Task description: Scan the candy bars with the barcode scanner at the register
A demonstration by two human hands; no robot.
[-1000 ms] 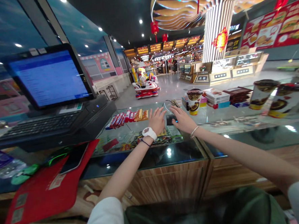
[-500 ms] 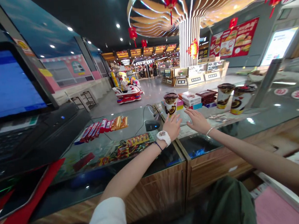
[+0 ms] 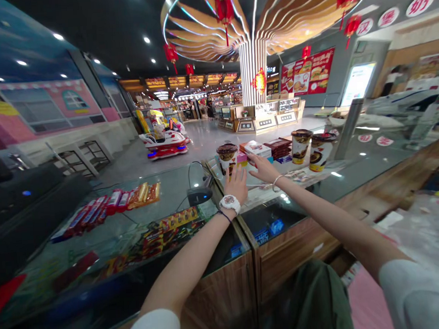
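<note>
My left hand (image 3: 236,184), with a white watch on the wrist, is spread just in front of a lidded cup (image 3: 227,156); whether it touches the cup I cannot tell. My right hand (image 3: 263,169) reaches to the near side of a white box (image 3: 256,148) and the small pink box (image 3: 241,158), fingers extended and holding nothing. Right of the boxes lie dark red packets (image 3: 279,148) in a stack. Two more lidded cups, one (image 3: 300,146) beside the other (image 3: 320,152), stand upright farther right.
Red, purple and orange snack packs (image 3: 114,203) lie on the glass counter (image 3: 172,187) at the left. A black scanner (image 3: 199,196) sits near the counter joint. A metal post (image 3: 349,129) rises at the right.
The view has turned right, so the counter things appear farther left. My right hand is now closer to the boxes, and my left hand remains by the nearest cup.
</note>
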